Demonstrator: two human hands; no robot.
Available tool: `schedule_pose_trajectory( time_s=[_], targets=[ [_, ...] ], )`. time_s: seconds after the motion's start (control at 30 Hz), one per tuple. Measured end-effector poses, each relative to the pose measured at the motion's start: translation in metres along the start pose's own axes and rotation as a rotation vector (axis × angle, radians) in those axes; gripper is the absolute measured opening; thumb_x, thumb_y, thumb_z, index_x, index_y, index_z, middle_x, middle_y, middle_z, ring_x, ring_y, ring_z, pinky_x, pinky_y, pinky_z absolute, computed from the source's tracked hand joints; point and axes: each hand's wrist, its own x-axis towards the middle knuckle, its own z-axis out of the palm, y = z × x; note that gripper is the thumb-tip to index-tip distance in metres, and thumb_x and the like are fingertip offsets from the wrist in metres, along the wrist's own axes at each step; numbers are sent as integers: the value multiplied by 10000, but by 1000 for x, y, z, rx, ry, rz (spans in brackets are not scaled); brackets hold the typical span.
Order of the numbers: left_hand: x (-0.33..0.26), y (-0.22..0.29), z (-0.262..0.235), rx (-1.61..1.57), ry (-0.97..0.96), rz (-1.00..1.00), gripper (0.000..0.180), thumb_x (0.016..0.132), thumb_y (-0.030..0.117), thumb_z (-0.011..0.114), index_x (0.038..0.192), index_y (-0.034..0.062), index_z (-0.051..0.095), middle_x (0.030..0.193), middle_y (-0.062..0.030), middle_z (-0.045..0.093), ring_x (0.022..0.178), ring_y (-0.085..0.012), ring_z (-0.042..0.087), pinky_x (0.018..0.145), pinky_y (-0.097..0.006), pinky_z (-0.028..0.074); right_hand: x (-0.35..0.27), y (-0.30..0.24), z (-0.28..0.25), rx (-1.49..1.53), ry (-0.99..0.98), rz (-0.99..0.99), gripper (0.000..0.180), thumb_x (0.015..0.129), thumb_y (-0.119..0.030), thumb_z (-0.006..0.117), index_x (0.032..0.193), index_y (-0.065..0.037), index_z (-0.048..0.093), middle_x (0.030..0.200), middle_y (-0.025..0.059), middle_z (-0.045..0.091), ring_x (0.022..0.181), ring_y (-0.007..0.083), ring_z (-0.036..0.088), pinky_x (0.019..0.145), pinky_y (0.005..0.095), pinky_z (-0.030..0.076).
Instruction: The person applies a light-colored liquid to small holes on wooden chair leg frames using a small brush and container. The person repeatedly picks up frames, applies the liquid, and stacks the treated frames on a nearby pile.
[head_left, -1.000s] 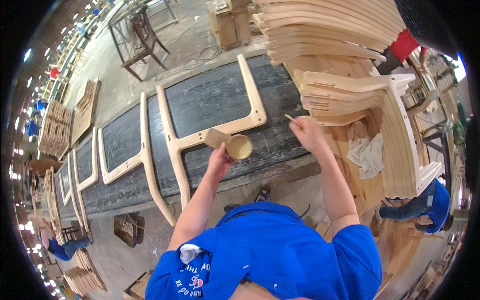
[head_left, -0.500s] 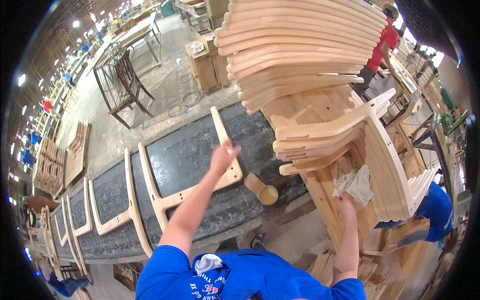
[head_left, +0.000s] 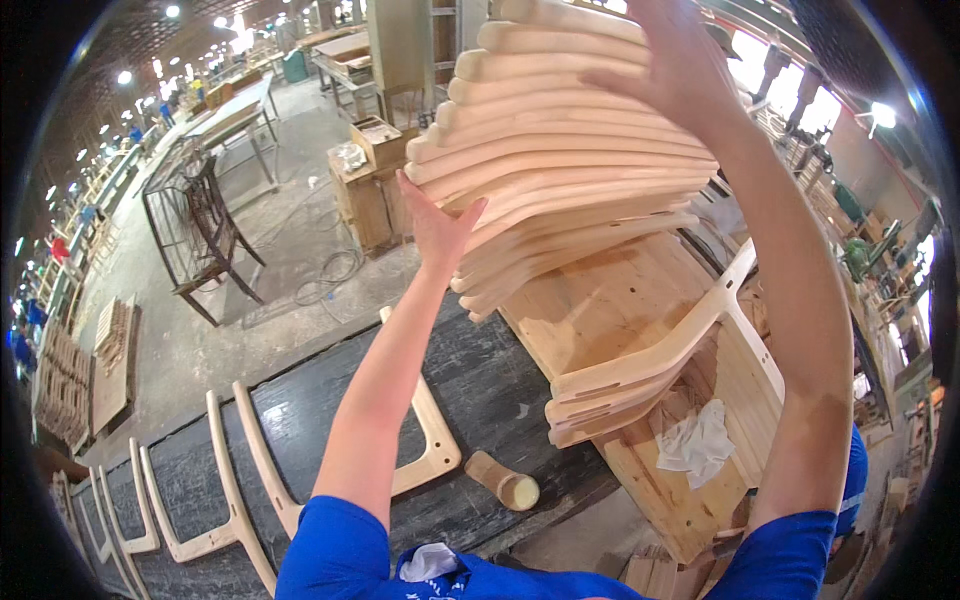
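Centrally, a tall stack of curved pale wooden chair parts [head_left: 570, 150] rises above a wooden pallet table [head_left: 610, 300], with both raised hands on it: the left hand [head_left: 435, 225] presses open-palmed, fingers spread, against the stack's near left edge, while the right hand [head_left: 680, 65] lies fingers apart over its upper right side. Below, on the dark workbench [head_left: 480, 380], lie a bent wooden frame [head_left: 430, 450] and, just beside it, a small wooden mallet [head_left: 503, 480]; a white rag [head_left: 695, 445] rests on the pallet table.
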Motion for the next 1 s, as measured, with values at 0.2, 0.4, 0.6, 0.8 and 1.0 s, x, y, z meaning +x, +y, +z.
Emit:
schedule_pose_trajectory(
  time_s=[0.2,0.4,0.6,0.8,1.0],
  targets=[
    [-12,-10,8,-125,-24,-134,1126,670,335,791,1416,-23,27,1379,-265,302,1244,-346,383,1023,-404,322,58,4,36,133,-380,41,564,756,-493,666,1138,-88,575,1083,193,602,1050,319,564,947,407,422],
    [-5,-13,14,72,26,121,905,746,383,714,1359,13,160,1055,-281,574,946,-436,583,777,-452,473,58,21,46,216,-338,42,516,760,-465,673,1099,-86,588,1060,186,609,1019,309,574,921,397,436],
    [-1,-16,19,107,46,231,649,782,399,681,1204,15,372,922,-236,631,841,-413,618,668,-461,497,49,49,39,256,-273,24,468,763,-437,679,1061,-84,600,1036,179,616,987,299,583,895,386,451],
    [7,-12,-2,-115,-8,133,745,764,450,684,1265,16,343,916,-231,632,860,-419,615,746,-454,487,31,38,58,496,-264,110,446,760,-373,703,1060,-69,576,1063,180,577,991,294,570,886,386,455],
    [52,67,2,231,-39,348,753,755,556,639,1264,45,422,846,-189,654,837,-364,634,774,-444,486,16,12,72,369,-323,86,687,721,-513,685,1168,-23,507,1151,212,470,1108,330,499,954,414,429]
  ],
)
